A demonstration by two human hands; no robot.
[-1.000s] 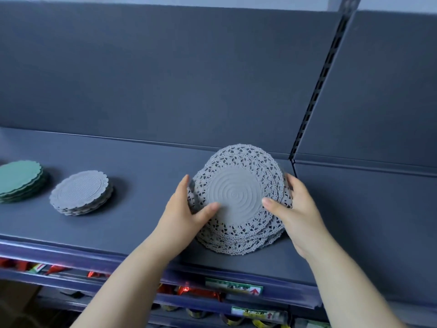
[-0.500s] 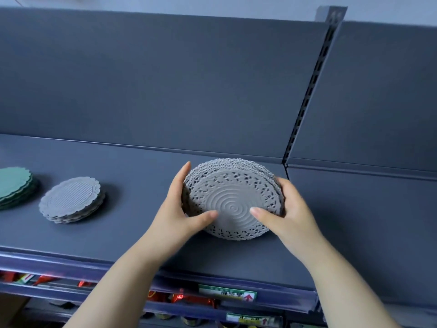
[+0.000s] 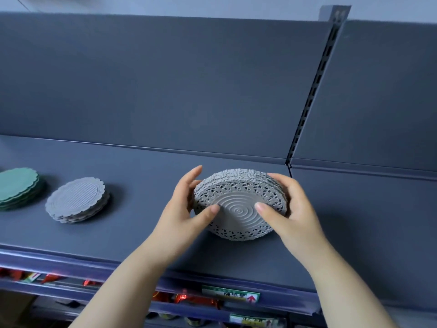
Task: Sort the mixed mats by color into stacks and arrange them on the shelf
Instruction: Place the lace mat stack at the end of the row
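Grey lace-edged mats (image 3: 238,207) form a thick stack held between both hands at the middle of the shelf (image 3: 142,235). The left hand (image 3: 184,213) grips the stack's left rim and the right hand (image 3: 293,209) grips its right rim, each with the thumb pressed on the ringed face of the top mat and the fingers curled round the back. The stack is tilted, its near edge apparently resting on the shelf and its far edge raised. Well to the left lies a stack of grey scalloped mats (image 3: 78,201), and further left, partly cut off by the frame, a green stack (image 3: 17,188). The step in hand looks like squaring up and setting down this third pile in the row. The next move calls for lowering the far edge until the stack lies flat, keeping the edges lined up so no mat slides out, then letting go with both hands. Whether more mats remain to sort cannot be told from here.
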